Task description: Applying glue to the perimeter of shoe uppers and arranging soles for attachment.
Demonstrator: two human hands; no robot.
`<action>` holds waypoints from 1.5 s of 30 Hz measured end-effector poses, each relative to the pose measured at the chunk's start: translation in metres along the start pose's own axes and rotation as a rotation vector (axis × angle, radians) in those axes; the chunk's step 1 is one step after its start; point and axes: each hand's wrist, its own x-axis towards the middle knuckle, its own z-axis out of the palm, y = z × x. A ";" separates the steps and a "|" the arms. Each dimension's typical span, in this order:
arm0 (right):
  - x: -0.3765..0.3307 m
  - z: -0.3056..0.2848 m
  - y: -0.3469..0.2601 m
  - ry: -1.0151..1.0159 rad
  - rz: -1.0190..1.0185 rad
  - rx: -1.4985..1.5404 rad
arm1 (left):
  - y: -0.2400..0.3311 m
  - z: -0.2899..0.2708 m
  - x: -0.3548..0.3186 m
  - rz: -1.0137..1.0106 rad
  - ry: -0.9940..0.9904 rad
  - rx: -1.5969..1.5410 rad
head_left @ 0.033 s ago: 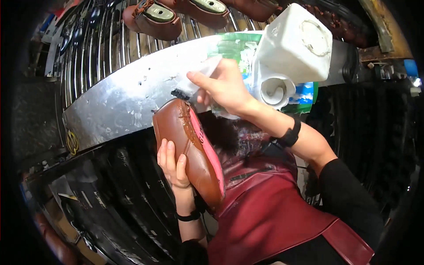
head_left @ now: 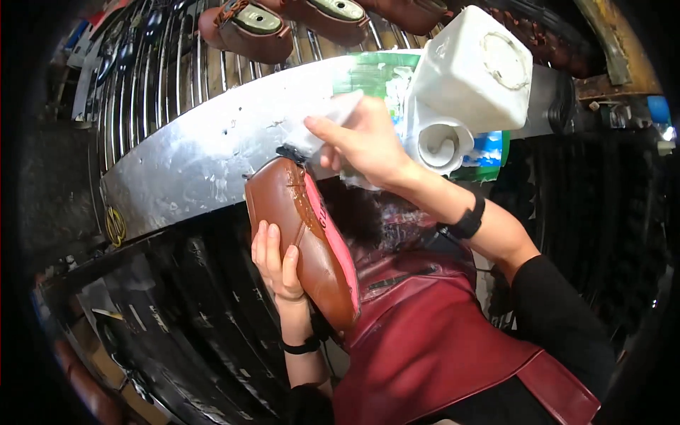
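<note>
A brown leather shoe upper [head_left: 273, 198] is tilted on its side in front of me, with a pink underside [head_left: 338, 249] turned to the right. A glossy wet strip runs along its lower edge near the top end. My left hand [head_left: 276, 263] is wrapped round its left side, fingers on the leather. My right hand [head_left: 366, 145] grips a brush [head_left: 309, 139] with a whitish handle. Its dark bristles are at the upper end of the shoe, by the edge of the pink underside; exact contact is hard to make out.
Beyond the shoe runs a curved metal bench top [head_left: 177, 159]. A white square plastic container [head_left: 471, 74] stands at the right with a white round opening [head_left: 439, 144] below it, on a smeared green sheet [head_left: 489, 172]. Several brown shoes [head_left: 248, 32] sit on a rack of metal bars [head_left: 152, 99].
My right hand and the brush have shifted very slightly to the right. The shoe and my left hand look nearly unchanged.
</note>
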 end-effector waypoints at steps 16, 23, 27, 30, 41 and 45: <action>-0.205 -0.020 -0.029 -0.647 -0.483 -0.283 | 0.002 0.007 0.014 0.033 0.090 -0.010; -0.163 -0.017 -0.057 -0.132 -0.014 -0.003 | 0.015 0.002 0.030 -0.011 0.041 0.042; -0.164 -0.016 -0.065 -0.234 -0.158 -0.118 | 0.022 -0.003 0.044 -0.071 0.011 0.053; -0.159 -0.016 -0.077 -0.423 -0.474 -0.212 | 0.026 -0.009 0.063 -0.125 -0.004 0.022; -0.096 -0.009 -0.143 -0.522 -0.810 -0.395 | 0.013 -0.037 0.152 -0.448 -0.259 -0.174; -0.059 -0.017 -0.130 -0.461 -0.857 -0.336 | -0.006 -0.044 0.178 -0.404 -0.358 -0.348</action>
